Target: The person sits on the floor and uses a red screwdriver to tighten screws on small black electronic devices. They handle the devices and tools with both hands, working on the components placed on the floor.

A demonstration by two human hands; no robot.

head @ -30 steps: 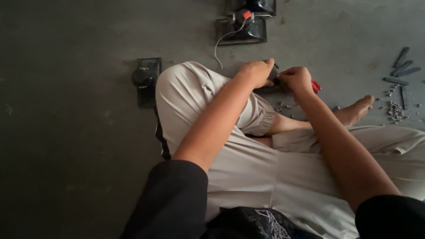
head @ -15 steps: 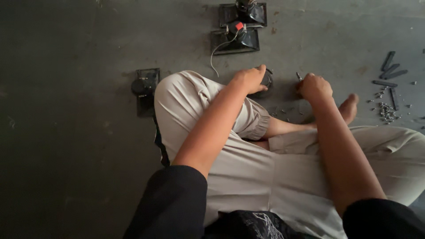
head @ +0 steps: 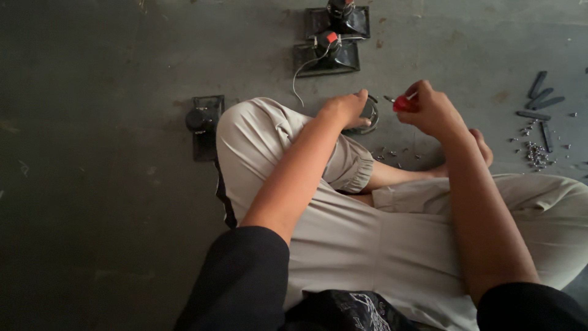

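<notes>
Your right hand (head: 429,110) has lifted, gripping the red-handled screwdriver (head: 401,103); your left hand (head: 344,109) still clasps the round black speaker part (head: 369,114)

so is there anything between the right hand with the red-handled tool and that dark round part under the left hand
Nothing visible does. The right hand holds the red-handled tool just beside the dark round part, with only a short stretch of bare floor between them. The left hand rests on the part's near side, away from the gap.

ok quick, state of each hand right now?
Left hand: closed on a round black part on the floor.
Right hand: closed on a red-handled tool, probably a screwdriver.
</notes>
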